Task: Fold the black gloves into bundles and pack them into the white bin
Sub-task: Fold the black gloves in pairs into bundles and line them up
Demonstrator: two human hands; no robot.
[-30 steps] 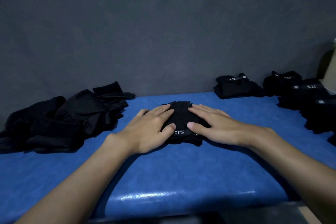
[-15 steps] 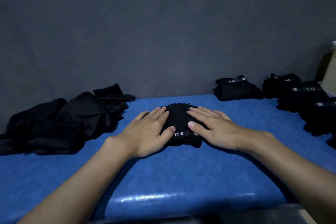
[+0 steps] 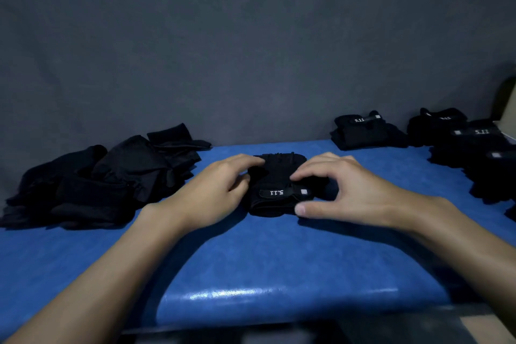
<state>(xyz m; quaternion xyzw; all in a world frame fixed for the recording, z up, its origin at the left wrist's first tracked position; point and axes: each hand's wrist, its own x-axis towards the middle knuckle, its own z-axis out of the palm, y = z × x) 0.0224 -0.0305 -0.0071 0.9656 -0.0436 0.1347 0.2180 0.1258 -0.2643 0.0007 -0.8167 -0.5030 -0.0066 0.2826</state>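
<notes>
A folded black glove bundle [image 3: 276,190] with a "5.11" strap across its front lies in the middle of the blue table [image 3: 279,260]. My left hand [image 3: 212,195] holds its left end, fingers curled over the far edge and thumb against the near side. My right hand [image 3: 343,190] is arched over the right end, with fingertips on top and the thumb at the front corner, pinching it. At the far right edge, a pale corner [image 3: 506,127] may be the white bin; most of it is out of view.
A loose heap of unfolded black gloves [image 3: 106,176] lies at the left of the table. Folded bundles sit at the back right [image 3: 363,131], with several more stacked along the right edge [image 3: 474,145]. A grey backdrop stands behind the table.
Both hands lay flat on the bundle before. Now they have slid apart to its ends with fingers curled, and the strap with the label is uncovered.
</notes>
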